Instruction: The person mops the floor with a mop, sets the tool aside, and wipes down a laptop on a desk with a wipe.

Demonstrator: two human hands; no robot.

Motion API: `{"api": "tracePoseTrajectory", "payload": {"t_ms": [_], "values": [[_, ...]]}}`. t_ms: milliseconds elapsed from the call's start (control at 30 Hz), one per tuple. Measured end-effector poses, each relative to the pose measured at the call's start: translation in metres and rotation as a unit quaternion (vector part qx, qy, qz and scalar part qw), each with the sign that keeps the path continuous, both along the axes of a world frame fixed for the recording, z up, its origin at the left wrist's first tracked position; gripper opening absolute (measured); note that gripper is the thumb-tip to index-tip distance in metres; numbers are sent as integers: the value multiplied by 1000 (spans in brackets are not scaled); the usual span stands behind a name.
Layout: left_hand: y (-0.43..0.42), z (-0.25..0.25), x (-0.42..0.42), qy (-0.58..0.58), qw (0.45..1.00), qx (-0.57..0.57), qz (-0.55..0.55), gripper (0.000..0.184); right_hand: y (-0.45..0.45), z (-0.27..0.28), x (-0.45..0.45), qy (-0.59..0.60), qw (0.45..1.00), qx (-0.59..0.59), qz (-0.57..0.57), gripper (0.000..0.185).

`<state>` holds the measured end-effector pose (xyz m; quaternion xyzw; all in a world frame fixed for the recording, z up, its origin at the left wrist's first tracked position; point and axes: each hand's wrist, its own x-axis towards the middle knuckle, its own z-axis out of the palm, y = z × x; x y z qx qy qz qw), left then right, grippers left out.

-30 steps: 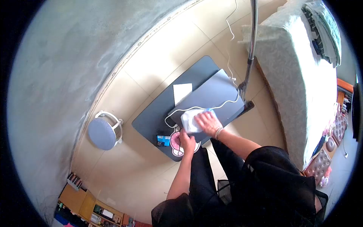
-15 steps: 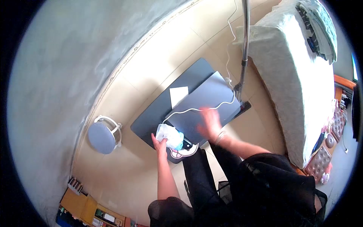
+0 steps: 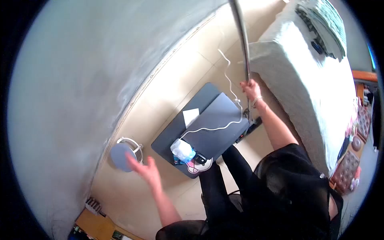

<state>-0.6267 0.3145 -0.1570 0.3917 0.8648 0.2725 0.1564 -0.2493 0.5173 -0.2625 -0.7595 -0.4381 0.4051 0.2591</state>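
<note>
My left hand (image 3: 146, 170) is raised with its fingers spread, holding nothing. It overlaps the grey round stool (image 3: 119, 155) in view; whether it touches the seat I cannot tell. My right hand (image 3: 252, 90) is wrapped around the metal pole (image 3: 245, 48), low on its length. On the small dark table (image 3: 164, 141) lies a closed grey laptop (image 3: 214, 120), crossed by a white cable (image 3: 208, 129). A white and blue soft plastic pack (image 3: 182, 149) sits at the table's near left part, beside a black mouse (image 3: 200, 159) on a mouse pad (image 3: 193, 168).
White paper (image 3: 190, 116) lies beside the laptop. A bed (image 3: 296, 84) with folded cloth (image 3: 326, 24) stands on the right. The grey wall (image 3: 72, 80) rises on the left, and a wooden cabinet (image 3: 94, 224) is at the lower left. The pole's dark base (image 3: 250, 130) is beside the table.
My left hand has let go of the plastic pack and moved left towards the stool. My right hand has moved from over the laptop up to the pole. The view has shifted.
</note>
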Motion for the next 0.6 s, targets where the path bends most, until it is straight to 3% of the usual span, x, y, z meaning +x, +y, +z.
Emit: {"api": "tracePoseTrajectory", "payload": {"t_ms": [33,67,133,200,233,333,433,500,600], "values": [[24,42,-4,81,993,66,-56,68,-9,33,-8,-40,999,-11,27,28],[47,85,-3,186,978,63,-66,73,-17,39,2,-62,998,1,29,30],[88,163,8,321,922,177,-126,78,-24,34,25,-48,999,5,-18,27],[119,217,23,366,892,228,-139,79,-25,40,42,-111,993,27,-11,24],[133,237,31,368,888,236,-142,79,-22,46,50,-172,984,41,10,22],[159,273,51,398,858,213,-247,76,-25,57,94,-206,974,66,-67,22],[165,283,69,311,881,173,-311,76,-28,89,138,-54,972,121,-195,22],[163,285,80,259,898,153,-322,77,-33,116,156,-27,966,133,-219,22],[166,304,100,259,882,193,-345,77,-39,145,161,-27,980,129,-148,22]]}}
